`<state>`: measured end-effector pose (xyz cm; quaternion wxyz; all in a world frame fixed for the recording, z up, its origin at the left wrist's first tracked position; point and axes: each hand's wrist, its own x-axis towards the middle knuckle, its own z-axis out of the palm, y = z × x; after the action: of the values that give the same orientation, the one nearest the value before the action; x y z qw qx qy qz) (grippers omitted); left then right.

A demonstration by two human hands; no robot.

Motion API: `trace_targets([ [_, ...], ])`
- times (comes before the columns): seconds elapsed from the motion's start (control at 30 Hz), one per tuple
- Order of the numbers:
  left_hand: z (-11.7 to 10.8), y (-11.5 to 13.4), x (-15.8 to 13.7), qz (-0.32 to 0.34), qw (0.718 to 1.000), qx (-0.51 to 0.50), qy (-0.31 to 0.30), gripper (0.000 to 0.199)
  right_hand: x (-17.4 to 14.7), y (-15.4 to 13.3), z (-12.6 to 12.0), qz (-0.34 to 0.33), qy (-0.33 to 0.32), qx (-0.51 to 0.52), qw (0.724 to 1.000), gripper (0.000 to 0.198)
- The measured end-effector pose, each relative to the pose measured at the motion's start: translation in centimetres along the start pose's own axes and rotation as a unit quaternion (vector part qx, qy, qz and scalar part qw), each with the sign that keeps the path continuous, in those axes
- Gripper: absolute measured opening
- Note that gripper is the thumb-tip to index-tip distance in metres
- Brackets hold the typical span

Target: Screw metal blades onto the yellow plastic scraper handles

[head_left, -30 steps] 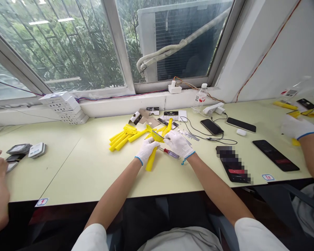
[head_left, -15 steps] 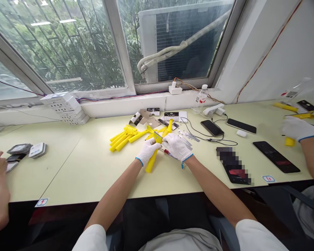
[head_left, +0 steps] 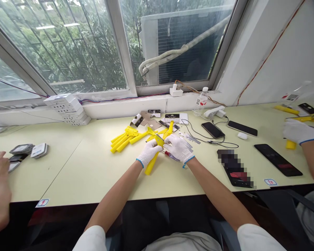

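Where the pale yellow-green counter [head_left: 94, 174] ends nearest the person, a small white sticker with a blue border and red mark [head_left: 42, 203] sits at its left front corner. Just past that edge, between the person's arms, a yellow plastic hand tool with a tube-shaped handle [head_left: 151, 164] slants away, a narrow metal blade [head_left: 160, 138] on its head. The left hand [head_left: 149, 153], in a white knit glove with a blue cuff, grasps this tool near the head. The right hand [head_left: 178, 147], gloved alike, has its fingers bent in at the head; whether they pinch it I cannot tell. A screwdriver with a clear red-and-purple handle [head_left: 172, 156] lies along the underside of the right hand. Beyond the left hand, more yellow plastic tools [head_left: 124, 138] rest in a cluster; flat silvery metal strips [head_left: 190, 137] lie to the right of the right hand. Farther off are black-and-white printed card packages [head_left: 172, 118], a dark phone [head_left: 212, 129] beside a black cable, and a clear plastic bottle with a red-and-white label [head_left: 201, 101] standing near the window ledge.
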<state>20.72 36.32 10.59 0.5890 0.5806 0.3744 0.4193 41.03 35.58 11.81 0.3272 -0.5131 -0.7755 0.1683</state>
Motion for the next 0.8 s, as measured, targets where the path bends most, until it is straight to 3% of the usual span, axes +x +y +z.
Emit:
trace_targets([
  [0.07,-0.2,0.0,0.0,0.001,1.0,0.0,-0.011,0.034,0.1,0.5,0.3,0.011,0.02,0.018,1.0,0.011],
  [0.17,-0.5,-0.2,0.0,-0.001,1.0,0.0,-0.023,0.035,0.1,0.9,0.4,0.045,0.03,0.069,0.996,0.026],
  [0.3,-1.2,-0.5,0.2,-0.002,0.999,0.025,-0.048,0.032,0.0,0.9,0.1,0.075,-0.009,0.125,0.989,0.033],
  [0.43,-1.7,-0.7,0.4,-0.006,0.998,0.036,-0.056,0.03,-0.1,0.6,-0.3,0.074,-0.054,0.175,0.98,0.027],
  [0.8,-2.3,0.0,0.1,-0.016,0.992,0.046,-0.113,0.031,-0.5,-1.2,-1.6,0.1,-0.098,0.169,0.976,0.025],
])
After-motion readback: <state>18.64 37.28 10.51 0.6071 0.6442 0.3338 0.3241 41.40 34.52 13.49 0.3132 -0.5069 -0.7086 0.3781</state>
